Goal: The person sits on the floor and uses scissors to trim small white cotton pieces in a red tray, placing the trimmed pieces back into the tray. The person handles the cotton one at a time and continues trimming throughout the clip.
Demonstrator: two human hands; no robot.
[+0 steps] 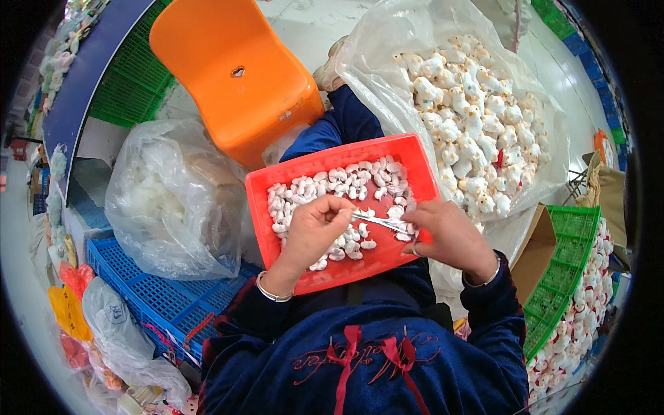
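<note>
My left hand is over a red plastic tray, thumb and fingertips pinched on a small white plush piece, mostly hidden by the fingers. In my right hand is a pair of slim silver forceps, their tip reaching the piece at my left fingertips. Beneath both hands the tray rests on my lap. Many small curved white plush pieces lie along its left, far and right sides, and some near the middle.
Beyond the tray at right, a large clear plastic bag holds white plush toys. An orange stool stands at far left. A bag of white stuffing sits by a blue crate. A green crate is at right.
</note>
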